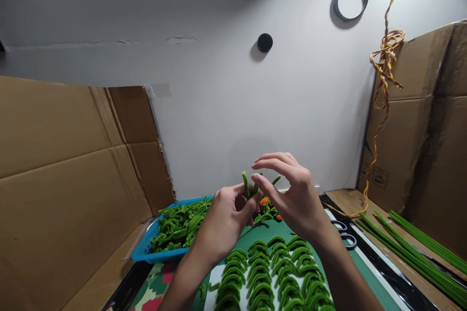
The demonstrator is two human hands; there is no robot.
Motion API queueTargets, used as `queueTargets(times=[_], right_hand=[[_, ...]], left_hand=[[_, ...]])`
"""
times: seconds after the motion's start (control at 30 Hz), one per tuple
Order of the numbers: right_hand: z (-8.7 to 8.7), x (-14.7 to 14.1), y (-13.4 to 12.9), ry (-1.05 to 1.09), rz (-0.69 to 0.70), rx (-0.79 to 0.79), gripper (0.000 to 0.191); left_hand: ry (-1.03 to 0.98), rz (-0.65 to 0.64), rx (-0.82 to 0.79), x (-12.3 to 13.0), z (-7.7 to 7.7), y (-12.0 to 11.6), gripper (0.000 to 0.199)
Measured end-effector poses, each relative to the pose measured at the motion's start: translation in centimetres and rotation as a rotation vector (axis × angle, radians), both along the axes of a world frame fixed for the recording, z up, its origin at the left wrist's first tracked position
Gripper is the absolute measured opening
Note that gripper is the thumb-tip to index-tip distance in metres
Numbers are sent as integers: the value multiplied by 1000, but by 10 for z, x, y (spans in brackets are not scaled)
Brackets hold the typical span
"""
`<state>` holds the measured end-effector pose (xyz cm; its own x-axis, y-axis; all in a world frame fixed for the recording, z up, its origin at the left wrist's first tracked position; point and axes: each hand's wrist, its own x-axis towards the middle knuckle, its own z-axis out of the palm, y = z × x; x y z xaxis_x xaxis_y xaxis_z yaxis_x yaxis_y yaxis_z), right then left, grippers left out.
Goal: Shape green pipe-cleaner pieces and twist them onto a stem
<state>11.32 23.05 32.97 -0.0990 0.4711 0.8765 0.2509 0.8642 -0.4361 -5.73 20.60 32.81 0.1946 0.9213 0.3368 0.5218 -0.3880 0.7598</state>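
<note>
My left hand is closed in a pinch on a bent green pipe cleaner, whose ends stick up past the fingers. Close by on the right, my right hand has its thumb and fingers apart. Its thumb tip is beside the pipe cleaner; whether they touch I cannot tell. Below both hands, rows of curled green pipe cleaner pieces lie on a white sheet over a green mat. The fingers partly hide the held piece.
On the left, a blue basket holds many green pieces. Orange and green pieces lie behind the hands. Scissors and long green pipe cleaners lie right. Cardboard panels stand on both sides; a twisted yellow wire hangs right.
</note>
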Motion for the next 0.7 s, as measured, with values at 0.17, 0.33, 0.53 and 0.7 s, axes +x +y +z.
queueTargets(times=[0.17, 0.33, 0.53, 0.7], right_hand=[[-1, -4, 1, -52, 26, -41, 11], [-3, -4, 6, -57, 72, -159, 14], [-3, -4, 12, 134, 299, -495, 23], [-4, -6, 17, 260, 401, -542, 26]], left_hand=[[173, 69, 93, 2, -6, 0, 34], [265, 106, 92, 4, -8, 5, 39], [393, 229, 219, 2, -13, 10, 32], [377, 224, 209, 1, -11, 8, 34]])
